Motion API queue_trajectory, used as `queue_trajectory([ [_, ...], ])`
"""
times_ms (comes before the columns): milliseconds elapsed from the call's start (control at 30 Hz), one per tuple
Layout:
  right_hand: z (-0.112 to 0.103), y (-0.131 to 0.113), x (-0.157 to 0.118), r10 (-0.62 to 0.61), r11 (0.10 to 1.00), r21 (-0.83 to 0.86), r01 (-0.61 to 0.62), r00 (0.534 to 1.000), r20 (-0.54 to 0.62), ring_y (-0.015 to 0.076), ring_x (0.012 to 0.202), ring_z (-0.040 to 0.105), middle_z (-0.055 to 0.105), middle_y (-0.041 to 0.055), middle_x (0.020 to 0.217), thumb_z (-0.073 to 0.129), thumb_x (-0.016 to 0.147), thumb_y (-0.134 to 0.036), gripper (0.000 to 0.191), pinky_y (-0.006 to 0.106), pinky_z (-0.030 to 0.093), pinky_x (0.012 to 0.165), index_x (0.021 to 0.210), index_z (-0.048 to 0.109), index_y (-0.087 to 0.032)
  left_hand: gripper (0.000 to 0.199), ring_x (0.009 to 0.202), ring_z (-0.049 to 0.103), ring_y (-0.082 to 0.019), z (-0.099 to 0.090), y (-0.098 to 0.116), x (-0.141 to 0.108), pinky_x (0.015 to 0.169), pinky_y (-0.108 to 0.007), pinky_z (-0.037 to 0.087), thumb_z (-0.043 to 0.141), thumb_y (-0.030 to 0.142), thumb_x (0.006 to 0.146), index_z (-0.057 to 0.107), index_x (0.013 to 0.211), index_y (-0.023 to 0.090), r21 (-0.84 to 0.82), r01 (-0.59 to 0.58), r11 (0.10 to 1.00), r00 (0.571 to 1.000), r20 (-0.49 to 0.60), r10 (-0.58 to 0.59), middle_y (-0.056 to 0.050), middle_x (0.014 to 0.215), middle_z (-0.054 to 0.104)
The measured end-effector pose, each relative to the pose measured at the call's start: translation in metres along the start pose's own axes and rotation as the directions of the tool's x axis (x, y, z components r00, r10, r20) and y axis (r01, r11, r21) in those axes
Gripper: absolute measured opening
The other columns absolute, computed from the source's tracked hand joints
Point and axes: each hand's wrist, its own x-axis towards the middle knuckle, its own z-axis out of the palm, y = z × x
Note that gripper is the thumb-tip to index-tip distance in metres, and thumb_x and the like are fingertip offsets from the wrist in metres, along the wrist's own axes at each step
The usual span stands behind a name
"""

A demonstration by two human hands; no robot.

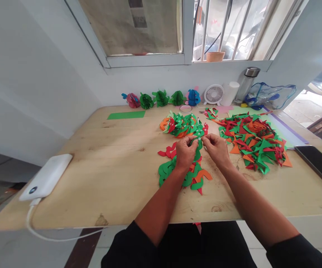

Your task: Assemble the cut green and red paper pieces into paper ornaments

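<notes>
My left hand (186, 150) pinches a wavy green paper strip (198, 149) between thumb and finger. A small white patch (200, 139) shows at the strip's upper end. On its other side, the closed fingertips of my right hand (217, 149) meet right by that patch; whatever they pinch is too small to make out. Just beyond my hands lies a bunch of curled green, red and orange strips with white patches (183, 124). Loose wavy paper strips (165, 170) lie under and around my left wrist, partly hidden by the forearm.
A heap of paper scraps (257, 139) lies right of my hands, near a black phone (318, 167). Folded paper figures (161, 98), a small fan (213, 94) and a bottle (246, 85) line the wall. A green paper rectangle (126, 115) and white power bank (47, 176) lie left.
</notes>
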Motion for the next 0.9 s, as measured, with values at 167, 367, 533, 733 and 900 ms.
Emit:
queue_trajectory([
  [167, 0.0, -0.0014, -0.0002, 0.008, 0.999, 0.042, -0.008, 1.0, 0.002, 0.0091, 0.047, 0.041, 0.049, -0.003, 0.051, 0.052, 0.073, -0.037, 0.024, 0.022, 0.03, 0.047, 0.061, 0.058, -0.017, 0.017, 0.069, 0.061, -0.014, 0.0004, -0.004, 0.001, 0.061, -0.023, 0.048, 0.06, 0.023, 0.068, 0.07, 0.08, 0.015, 0.028, -0.027, 0.999, 0.999, 0.019, 0.026, -0.004, 0.073, 0.068],
  [367, -0.0006, -0.0029, -0.0017, 0.017, 0.998, 0.06, -0.017, 1.0, -0.009, 0.0088, 0.047, 0.04, 0.048, -0.0035, 0.049, 0.056, 0.071, -0.04, 0.026, 0.022, 0.03, 0.046, 0.059, 0.056, -0.017, 0.02, 0.062, 0.058, -0.012, 0.0008, -0.0061, -0.0004, 0.057, -0.021, 0.046, 0.059, 0.026, 0.069, 0.07, 0.081, 0.015, 0.016, -0.038, 0.999, 0.999, 0.035, 0.037, -0.003, 0.071, 0.067],
  [533, 0.0003, 0.0019, -0.0008, 0.036, 0.991, 0.13, -0.034, 0.999, -0.018, 0.0099, 0.048, 0.042, 0.05, -0.0014, 0.049, 0.05, 0.075, -0.046, 0.036, 0.022, 0.031, 0.046, 0.056, 0.056, -0.017, 0.021, 0.062, 0.058, -0.012, 0.0007, -0.006, -0.0006, 0.056, -0.021, 0.046, 0.06, 0.027, 0.068, 0.071, 0.082, 0.015, -0.004, -0.017, 1.0, 1.0, 0.019, 0.017, -0.003, 0.07, 0.067],
  [733, 0.0003, 0.0002, -0.0023, 0.049, 0.989, 0.141, -0.051, 0.999, 0.022, 0.0094, 0.048, 0.04, 0.049, -0.002, 0.05, 0.054, 0.073, -0.047, 0.033, 0.022, 0.03, 0.045, 0.059, 0.058, -0.016, 0.022, 0.063, 0.06, -0.013, 0.0004, -0.0058, -0.0009, 0.057, -0.022, 0.047, 0.059, 0.027, 0.069, 0.071, 0.083, 0.014, 0.005, -0.023, 1.0, 1.0, 0.02, 0.023, -0.004, 0.071, 0.068],
  [900, 0.0011, 0.0034, -0.0021, 0.036, 0.991, 0.13, -0.036, 0.999, 0.0, 0.009, 0.047, 0.039, 0.048, -0.0028, 0.05, 0.056, 0.071, -0.046, 0.032, 0.022, 0.03, 0.045, 0.061, 0.059, -0.016, 0.023, 0.069, 0.063, -0.014, 0.0001, -0.0055, -0.0012, 0.061, -0.024, 0.049, 0.058, 0.026, 0.071, 0.071, 0.087, 0.015, -0.022, -0.022, 1.0, 0.999, 0.044, 0.023, -0.006, 0.077, 0.07],
])
